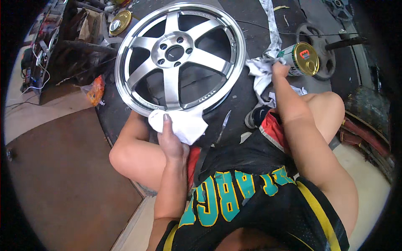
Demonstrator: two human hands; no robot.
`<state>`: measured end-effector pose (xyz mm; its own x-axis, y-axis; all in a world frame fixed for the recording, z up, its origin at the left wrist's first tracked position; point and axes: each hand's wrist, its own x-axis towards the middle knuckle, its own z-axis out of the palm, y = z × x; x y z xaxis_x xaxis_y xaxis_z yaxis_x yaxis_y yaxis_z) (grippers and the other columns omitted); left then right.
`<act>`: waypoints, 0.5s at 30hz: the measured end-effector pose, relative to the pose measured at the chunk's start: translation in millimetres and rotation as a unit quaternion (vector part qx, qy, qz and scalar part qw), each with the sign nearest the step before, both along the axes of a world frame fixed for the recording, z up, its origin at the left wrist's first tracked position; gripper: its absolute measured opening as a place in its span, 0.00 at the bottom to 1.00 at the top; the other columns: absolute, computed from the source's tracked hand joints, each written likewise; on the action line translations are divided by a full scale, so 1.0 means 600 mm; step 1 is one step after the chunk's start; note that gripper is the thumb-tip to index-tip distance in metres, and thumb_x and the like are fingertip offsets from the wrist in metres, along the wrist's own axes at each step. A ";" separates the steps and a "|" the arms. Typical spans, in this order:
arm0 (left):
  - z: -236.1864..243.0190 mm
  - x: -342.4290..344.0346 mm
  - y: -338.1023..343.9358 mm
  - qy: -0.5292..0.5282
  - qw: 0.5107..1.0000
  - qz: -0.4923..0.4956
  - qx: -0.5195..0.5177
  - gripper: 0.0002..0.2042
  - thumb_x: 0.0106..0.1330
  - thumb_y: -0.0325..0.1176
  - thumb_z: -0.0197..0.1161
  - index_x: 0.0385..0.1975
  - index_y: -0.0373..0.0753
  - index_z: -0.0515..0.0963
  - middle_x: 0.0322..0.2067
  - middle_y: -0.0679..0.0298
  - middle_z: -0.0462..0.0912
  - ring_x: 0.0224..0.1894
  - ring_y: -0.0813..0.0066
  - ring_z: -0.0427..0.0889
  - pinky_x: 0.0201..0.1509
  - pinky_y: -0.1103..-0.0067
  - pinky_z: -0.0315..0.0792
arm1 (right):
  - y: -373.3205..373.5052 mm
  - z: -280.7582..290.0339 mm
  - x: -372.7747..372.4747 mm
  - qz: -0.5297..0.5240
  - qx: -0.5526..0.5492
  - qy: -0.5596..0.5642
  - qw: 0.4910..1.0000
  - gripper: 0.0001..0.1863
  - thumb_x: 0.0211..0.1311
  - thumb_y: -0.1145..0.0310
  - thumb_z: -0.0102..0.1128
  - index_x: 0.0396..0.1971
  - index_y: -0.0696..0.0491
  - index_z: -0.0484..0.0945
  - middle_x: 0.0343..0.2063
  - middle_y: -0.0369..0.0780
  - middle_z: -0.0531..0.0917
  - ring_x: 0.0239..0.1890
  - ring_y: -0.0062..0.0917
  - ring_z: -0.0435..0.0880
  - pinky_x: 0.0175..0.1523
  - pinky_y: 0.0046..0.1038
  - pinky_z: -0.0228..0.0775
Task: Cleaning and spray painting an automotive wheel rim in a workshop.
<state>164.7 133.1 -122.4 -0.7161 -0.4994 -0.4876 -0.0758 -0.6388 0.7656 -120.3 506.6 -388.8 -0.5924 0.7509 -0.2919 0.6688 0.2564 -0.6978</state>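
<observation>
A large silver six-spoke wheel rim (202,58) lies face up on the dark work surface. My left hand (171,136) is closed on a white cloth (184,125) at the rim's lower edge, thumb on top. Out to the right, my right hand (280,69) has its fingers curled on a crumpled white-grey rag (259,77), right beside a metal can (305,60) with a gold end, lying tilted. Whether those fingers also touch the can, I cannot tell. A slim knife-like blade (224,125) lies below the wheel, between my legs.
A gold round lid (120,23) and a cluttered shelf (44,50) are at upper left, an orange bag (95,92) below them. A grey handwheel (324,71) stands behind the can. A brown board (63,175) lies at left, a thin cable (255,25) across the back.
</observation>
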 end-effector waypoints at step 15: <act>0.077 -0.085 0.060 -0.103 0.891 -0.436 0.069 0.18 0.78 0.42 0.58 0.58 0.34 0.74 0.50 0.58 0.85 0.52 0.67 0.86 0.58 0.68 0.80 | -0.136 0.608 -0.138 0.340 -0.368 0.420 0.757 0.29 0.72 0.69 0.62 0.69 0.59 0.65 0.60 0.50 0.79 0.55 0.37 0.85 0.59 0.37 0.79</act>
<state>113.5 168.9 -76.2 -0.6908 0.2792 -0.6670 -0.7196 -0.3554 0.5966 -202.9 425.1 -24.2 -0.9775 0.0069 0.2110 -0.2019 -0.3227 -0.9247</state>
